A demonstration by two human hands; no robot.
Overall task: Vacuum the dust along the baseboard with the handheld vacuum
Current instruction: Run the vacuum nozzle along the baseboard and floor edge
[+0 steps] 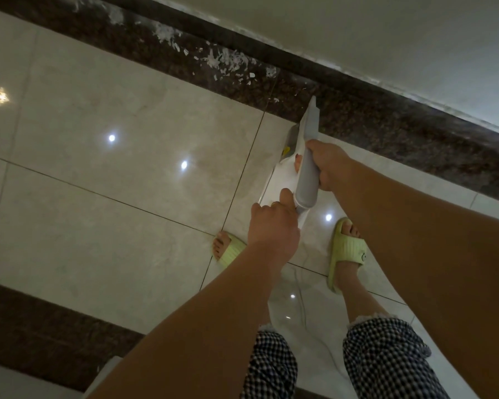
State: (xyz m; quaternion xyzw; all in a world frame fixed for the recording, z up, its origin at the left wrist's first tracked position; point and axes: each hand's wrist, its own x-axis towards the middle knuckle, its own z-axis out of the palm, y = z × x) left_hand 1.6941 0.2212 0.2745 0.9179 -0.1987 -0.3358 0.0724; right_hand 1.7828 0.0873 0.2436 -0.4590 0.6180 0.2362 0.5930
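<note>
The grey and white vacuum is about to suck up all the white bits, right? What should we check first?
1. Grip: right hand wraps the grey and white handheld vacuum mid-body; left hand holds its rear end. Ok.
2. Nozzle aim: the narrow grey nozzle tip points at the dark speckled stone strip along the wall. Ok.
3. Nozzle on the debris: the white paper-like scraps lie further left along the strip, apart from the tip. Not ok.
4. Vacuum switched on: cannot tell.
5. Footing: both pale green slippers rest flat on the glossy cream tiles, clear of the scraps. Ok.
</note>
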